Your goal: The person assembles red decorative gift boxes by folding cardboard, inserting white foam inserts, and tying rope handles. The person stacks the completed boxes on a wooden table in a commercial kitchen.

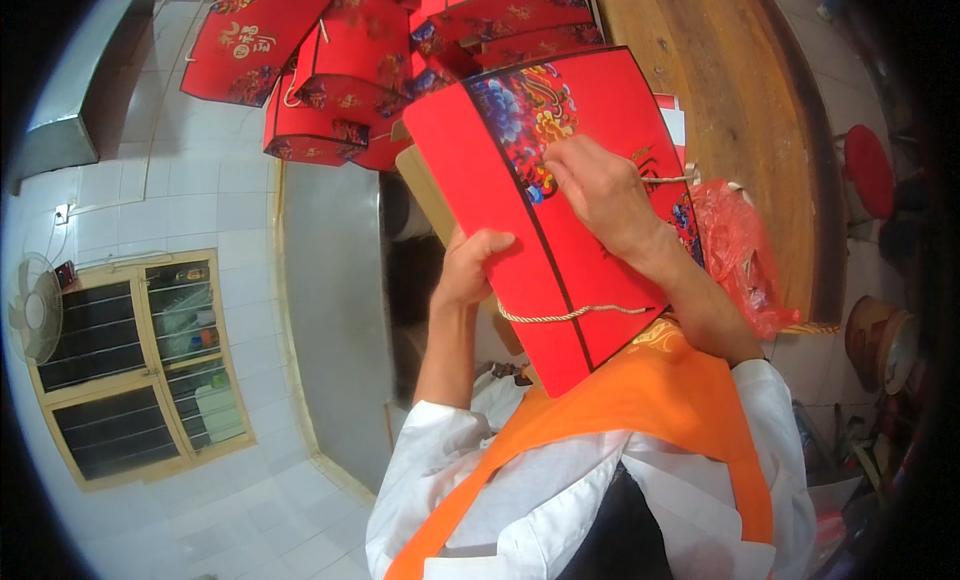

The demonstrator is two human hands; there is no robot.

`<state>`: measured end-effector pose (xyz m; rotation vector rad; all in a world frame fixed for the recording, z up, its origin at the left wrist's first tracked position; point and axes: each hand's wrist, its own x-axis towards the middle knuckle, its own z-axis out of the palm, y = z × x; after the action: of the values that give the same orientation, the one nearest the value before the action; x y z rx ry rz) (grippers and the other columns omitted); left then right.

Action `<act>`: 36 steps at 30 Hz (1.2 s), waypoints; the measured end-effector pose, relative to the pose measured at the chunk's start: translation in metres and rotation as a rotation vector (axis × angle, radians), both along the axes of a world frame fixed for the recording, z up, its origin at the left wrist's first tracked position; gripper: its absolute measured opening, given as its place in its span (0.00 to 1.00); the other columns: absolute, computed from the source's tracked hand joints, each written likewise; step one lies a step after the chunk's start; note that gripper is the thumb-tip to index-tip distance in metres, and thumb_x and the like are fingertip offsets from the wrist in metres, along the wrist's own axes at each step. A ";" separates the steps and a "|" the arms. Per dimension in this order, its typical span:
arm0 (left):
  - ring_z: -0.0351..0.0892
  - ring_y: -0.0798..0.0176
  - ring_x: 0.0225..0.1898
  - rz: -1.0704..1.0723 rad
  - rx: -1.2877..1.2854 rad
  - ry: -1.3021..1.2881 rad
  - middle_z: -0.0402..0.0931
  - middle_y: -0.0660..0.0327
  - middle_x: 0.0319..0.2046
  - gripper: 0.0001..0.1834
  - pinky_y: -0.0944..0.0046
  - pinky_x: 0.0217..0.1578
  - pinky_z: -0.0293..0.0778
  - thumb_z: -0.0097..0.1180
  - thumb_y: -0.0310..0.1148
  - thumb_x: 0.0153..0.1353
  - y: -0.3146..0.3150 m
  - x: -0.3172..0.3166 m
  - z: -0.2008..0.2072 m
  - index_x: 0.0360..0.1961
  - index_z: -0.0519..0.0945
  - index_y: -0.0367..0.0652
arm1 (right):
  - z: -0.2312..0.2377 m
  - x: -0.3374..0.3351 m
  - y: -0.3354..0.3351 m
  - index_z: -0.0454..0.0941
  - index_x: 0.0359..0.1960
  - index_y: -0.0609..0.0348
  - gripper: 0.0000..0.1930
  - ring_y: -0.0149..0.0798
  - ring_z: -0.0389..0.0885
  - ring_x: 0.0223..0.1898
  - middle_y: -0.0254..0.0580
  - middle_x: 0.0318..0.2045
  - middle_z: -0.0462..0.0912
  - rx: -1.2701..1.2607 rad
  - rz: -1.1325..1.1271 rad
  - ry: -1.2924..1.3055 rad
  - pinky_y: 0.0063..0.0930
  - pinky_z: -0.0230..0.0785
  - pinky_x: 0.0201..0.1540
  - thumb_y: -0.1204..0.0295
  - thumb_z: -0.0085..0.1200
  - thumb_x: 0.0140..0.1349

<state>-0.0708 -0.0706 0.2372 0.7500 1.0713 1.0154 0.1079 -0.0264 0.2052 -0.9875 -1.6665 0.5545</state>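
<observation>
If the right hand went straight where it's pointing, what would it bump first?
Probably the flowery patch on the red box, just ahead of the right hand. They may already be touching; depth is hard to tell here.

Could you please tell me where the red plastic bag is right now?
In the head view, the red plastic bag lies right of centre on the wooden table, just right of the red box that the left hand grips.
</observation>
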 end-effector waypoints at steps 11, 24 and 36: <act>0.70 0.71 0.33 -0.091 0.056 0.210 0.72 0.63 0.32 0.15 0.72 0.34 0.67 0.44 0.22 0.48 -0.003 0.019 0.018 0.40 0.70 0.35 | 0.005 0.002 -0.004 0.69 0.32 0.64 0.09 0.51 0.73 0.29 0.50 0.27 0.72 0.093 0.036 -0.282 0.37 0.67 0.28 0.83 0.47 0.46; 0.68 0.72 0.32 -0.273 0.130 0.470 0.71 0.66 0.31 0.15 0.72 0.34 0.66 0.42 0.24 0.45 0.005 0.025 -0.025 0.37 0.71 0.37 | -0.035 0.000 0.013 0.69 0.23 0.67 0.05 0.58 0.73 0.29 0.57 0.21 0.74 -0.093 0.158 -0.280 0.43 0.65 0.30 0.76 0.46 0.52; 0.67 0.74 0.31 -0.280 -0.035 0.219 0.69 0.65 0.33 0.13 0.74 0.31 0.64 0.41 0.27 0.50 0.042 0.028 -0.077 0.38 0.69 0.37 | -0.117 -0.010 0.028 0.73 0.26 0.67 0.05 0.28 0.75 0.19 0.39 0.17 0.76 -0.877 0.246 0.585 0.20 0.69 0.20 0.76 0.49 0.54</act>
<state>-0.0432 -0.0284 0.1605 0.9690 1.1304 0.6856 0.0980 0.0012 0.0880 -1.0659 -0.9929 1.6527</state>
